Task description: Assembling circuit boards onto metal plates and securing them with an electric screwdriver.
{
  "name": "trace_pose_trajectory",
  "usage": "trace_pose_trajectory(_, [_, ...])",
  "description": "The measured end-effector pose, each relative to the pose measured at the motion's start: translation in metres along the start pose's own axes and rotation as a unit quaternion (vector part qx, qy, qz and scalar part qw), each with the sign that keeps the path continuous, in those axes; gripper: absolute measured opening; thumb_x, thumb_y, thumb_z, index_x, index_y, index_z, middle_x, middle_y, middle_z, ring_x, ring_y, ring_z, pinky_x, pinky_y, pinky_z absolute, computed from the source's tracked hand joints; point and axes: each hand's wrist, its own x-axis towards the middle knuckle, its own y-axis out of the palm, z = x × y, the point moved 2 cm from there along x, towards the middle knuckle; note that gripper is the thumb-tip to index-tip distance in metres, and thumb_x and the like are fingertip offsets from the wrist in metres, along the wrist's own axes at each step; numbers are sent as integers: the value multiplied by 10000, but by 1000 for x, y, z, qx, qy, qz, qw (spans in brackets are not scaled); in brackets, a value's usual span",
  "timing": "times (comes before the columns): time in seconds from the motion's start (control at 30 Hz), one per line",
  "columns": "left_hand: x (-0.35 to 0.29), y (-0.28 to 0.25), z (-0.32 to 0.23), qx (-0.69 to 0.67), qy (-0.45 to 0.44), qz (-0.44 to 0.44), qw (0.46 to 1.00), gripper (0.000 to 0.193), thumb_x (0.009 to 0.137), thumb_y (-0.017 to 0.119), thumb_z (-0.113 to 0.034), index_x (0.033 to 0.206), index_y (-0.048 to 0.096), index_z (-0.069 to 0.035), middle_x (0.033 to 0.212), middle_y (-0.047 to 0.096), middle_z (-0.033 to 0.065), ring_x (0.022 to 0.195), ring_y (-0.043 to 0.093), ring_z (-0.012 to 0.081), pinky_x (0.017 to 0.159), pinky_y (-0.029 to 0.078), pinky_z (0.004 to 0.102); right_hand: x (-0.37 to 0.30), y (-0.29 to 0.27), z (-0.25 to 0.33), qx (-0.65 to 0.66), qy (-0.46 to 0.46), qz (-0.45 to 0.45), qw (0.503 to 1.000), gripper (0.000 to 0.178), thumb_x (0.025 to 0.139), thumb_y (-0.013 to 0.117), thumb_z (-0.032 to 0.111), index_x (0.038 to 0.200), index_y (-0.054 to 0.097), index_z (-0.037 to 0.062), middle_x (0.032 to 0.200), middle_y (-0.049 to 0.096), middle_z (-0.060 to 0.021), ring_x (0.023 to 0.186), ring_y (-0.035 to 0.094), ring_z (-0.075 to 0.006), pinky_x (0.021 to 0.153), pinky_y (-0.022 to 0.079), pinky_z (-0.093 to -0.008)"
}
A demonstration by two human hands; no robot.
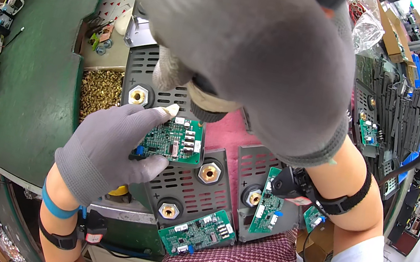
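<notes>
At the centre of the bench, a small green circuit board (170,141) is held by the gloved left hand (107,150), thumb under its lower edge and fingers closed along its left side and top. The board sits over a grey slotted metal housing (179,181) with brass terminal nuts (209,172), and appears to be touching or just above its face; which cannot be told. The step in hand is judged to be the seating of this board onto the housing. The next move is judged to call for squaring the board to the housing and pressing it flat, with the fingers kept clear of the connectors.

The gloved right hand (256,55) is raised close to the camera and fills the upper frame. Its fingers are curled toward the housing, but whether anything is gripped cannot be told, the fingertips being blurred.

Two further green boards (197,232) (266,201) lie on neighbouring housings. A bin of brass screws (100,89) stands left. Much of the upper housing and the bench behind are hidden by the right hand.
</notes>
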Motion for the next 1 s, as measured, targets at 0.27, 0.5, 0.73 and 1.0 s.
trace_pose_trajectory(0.27, [-11, -17, 1, -306, -161, -124, 930, 391, 847, 640, -342, 1054, 609, -13, 717, 483, -10, 635, 477, 135, 589, 406, 277, -2, -4, 40, 4, -158, 40, 987, 320, 962, 397, 176, 1245, 467, 42, 1011, 468, -124, 705, 529, -172, 658, 502, -385])
trace_pose_trajectory(0.5, [-70, 20, -13, -711, -260, -268, 596, 346, 932, 394, -99, 1217, 507, 60, 869, 597, 79, 645, 490, 80, 525, 378, 207, -5, 13, 82, 161, -57, 85, 982, 317, 986, 360, 311, 1140, 505, 74, 938, 452, -92, 660, 496, -174, 659, 459, -415])
trace_pose_trajectory(0.73, [-97, 64, -28, -722, -216, -319, 575, 192, 960, 476, -101, 1136, 521, -39, 904, 603, 76, 686, 491, 79, 571, 408, 210, -2, 59, 94, 283, 21, -72, 956, 329, 963, 422, 339, 856, 462, 31, 794, 436, -34, 567, 434, -157, 606, 422, -378])
trace_pose_trajectory(1.0, [-107, 80, -29, -811, -149, -297, 482, 202, 976, 510, -247, 1053, 535, -62, 783, 588, 60, 568, 437, 98, 500, 347, 219, 1, 71, 109, 242, 12, 48, 969, 341, 947, 447, 372, 741, 352, 118, 606, 317, 11, 499, 292, -112, 509, 318, -263])
